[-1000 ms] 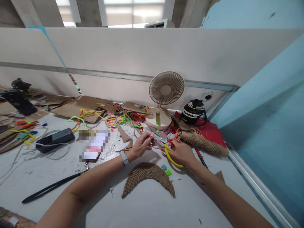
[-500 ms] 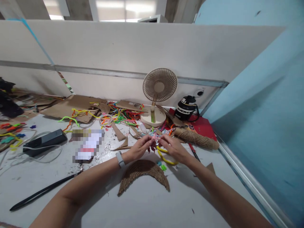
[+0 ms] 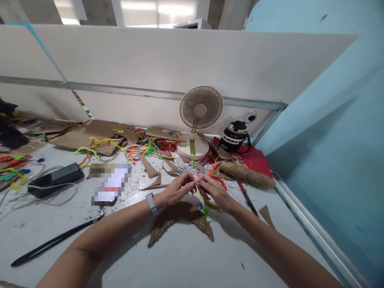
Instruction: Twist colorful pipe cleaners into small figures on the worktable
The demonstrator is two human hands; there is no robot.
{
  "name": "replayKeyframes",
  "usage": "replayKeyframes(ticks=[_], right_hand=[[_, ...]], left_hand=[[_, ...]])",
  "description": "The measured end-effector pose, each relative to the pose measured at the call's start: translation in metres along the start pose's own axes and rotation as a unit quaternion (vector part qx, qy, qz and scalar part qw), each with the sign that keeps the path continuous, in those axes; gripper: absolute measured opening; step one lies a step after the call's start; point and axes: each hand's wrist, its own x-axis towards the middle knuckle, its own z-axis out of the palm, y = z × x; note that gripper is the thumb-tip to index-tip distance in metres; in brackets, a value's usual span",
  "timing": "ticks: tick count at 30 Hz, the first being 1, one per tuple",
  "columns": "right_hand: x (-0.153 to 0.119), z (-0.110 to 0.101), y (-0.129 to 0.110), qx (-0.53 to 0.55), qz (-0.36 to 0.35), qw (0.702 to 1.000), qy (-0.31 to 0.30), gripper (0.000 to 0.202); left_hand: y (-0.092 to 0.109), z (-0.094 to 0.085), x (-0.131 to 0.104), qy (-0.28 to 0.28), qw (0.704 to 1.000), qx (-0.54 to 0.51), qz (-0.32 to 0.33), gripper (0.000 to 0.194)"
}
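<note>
My left hand (image 3: 181,187), with a watch on its wrist, and my right hand (image 3: 216,193) meet fingertip to fingertip above the table. Both pinch a small pink fuzzy piece (image 3: 196,178), perhaps bent pipe cleaner; the fingers hide most of it. A yellow pipe cleaner (image 3: 212,204) loops under my right hand, partly covered by it. Just below the hands lies a brown crescent (image 3: 181,214) covered with rows of twine. Small green (image 3: 205,211) and blue (image 3: 199,205) fuzzy pieces sit at its upper right edge.
Behind the hands stand a small fan (image 3: 201,107) and a black bottle (image 3: 235,137). A twine roll (image 3: 249,174) and a red-and-black pen (image 3: 247,199) lie to the right. Cardboard (image 3: 87,135) and coloured pipe cleaners (image 3: 156,147) cover the back; a phone (image 3: 112,184) lies left.
My right hand has shifted slightly left and down, covering more of the yellow loop. A red curved pipe cleaner and more of the pen now show beside it. The left hand stays nearly still.
</note>
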Motion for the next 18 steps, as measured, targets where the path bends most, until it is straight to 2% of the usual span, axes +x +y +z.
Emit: replayKeyframes(ticks=[2, 4, 7, 12, 18], right_hand=[[-0.002, 0.002, -0.002, 0.010, 0.011, 1.000, -0.018, 0.034], [-0.004, 0.003, -0.004, 0.015, 0.018, 0.999, -0.034, 0.034], [-0.006, 0.003, -0.008, 0.015, 0.027, 0.998, -0.051, 0.034], [-0.006, 0.004, -0.005, 0.010, 0.024, 0.998, -0.049, 0.034], [-0.005, 0.007, 0.003, 0.035, 0.013, 0.999, -0.019, 0.032]], left_hand=[[0.000, -0.005, 0.000, 0.008, 0.995, 0.095, 0.022, 0.033], [0.001, -0.010, 0.000, -0.014, 0.981, 0.189, 0.037, 0.030], [0.005, -0.015, 0.000, -0.049, 0.960, 0.268, 0.064, 0.028], [0.007, -0.017, 0.000, -0.063, 0.937, 0.324, 0.113, 0.029], [0.002, -0.015, 0.002, -0.017, 0.935, 0.334, 0.120, 0.029]])
